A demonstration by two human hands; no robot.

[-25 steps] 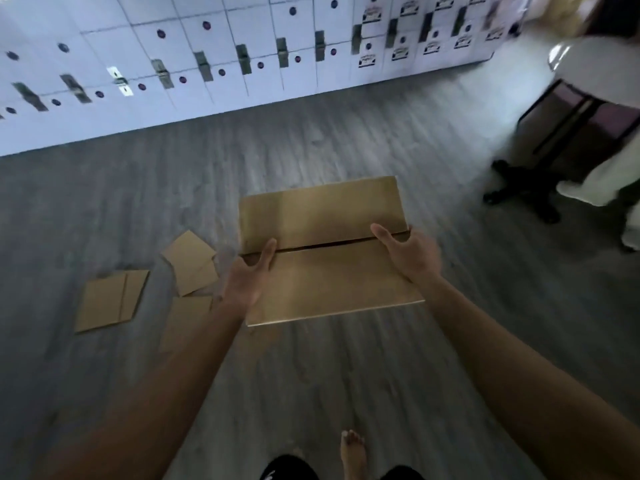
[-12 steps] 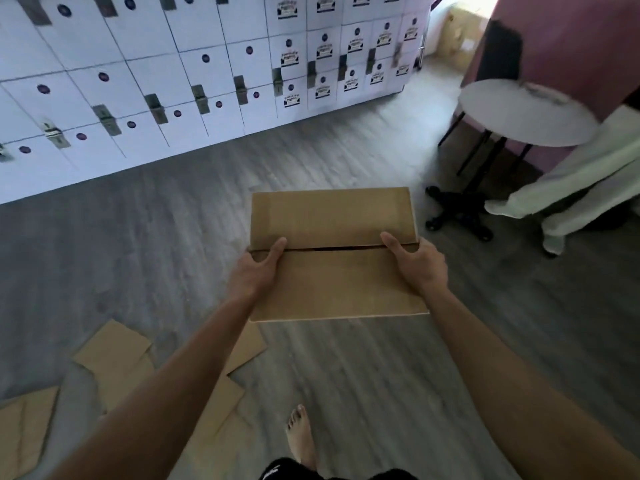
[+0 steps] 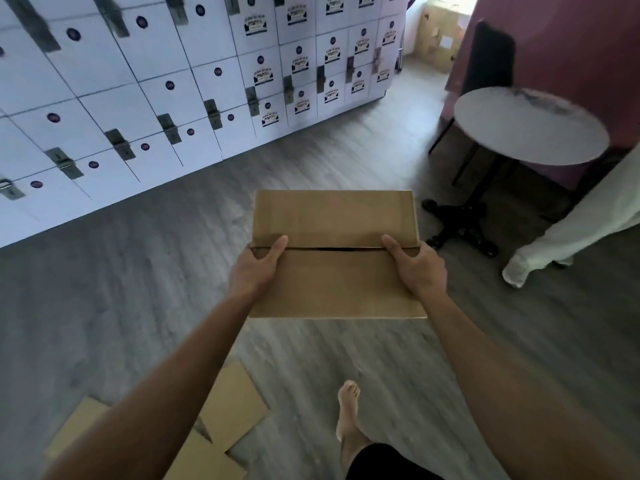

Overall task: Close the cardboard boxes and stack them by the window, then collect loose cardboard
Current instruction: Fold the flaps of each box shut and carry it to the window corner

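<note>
both hands (image 3: 258, 268) (image 3: 420, 268) grip closed cardboard box (image 3: 337, 282), thumbs on top, fingers hidden under.

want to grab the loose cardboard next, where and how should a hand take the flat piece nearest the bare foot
Take the flat piece by its free far edge, coming from the foot side. It lies flat on the floor, its near end overlapping other loose pieces, so probably fingers slide under that edge and the thumb pinches on top.

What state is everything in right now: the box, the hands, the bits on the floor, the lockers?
Cardboard box: flaps closed, slight gap at seam, carried off the floor.
Left hand: grips box's left edge.
Right hand: grips box's right edge.
Loose cardboard: flat on floor.
Lockers: doors shut.
</note>
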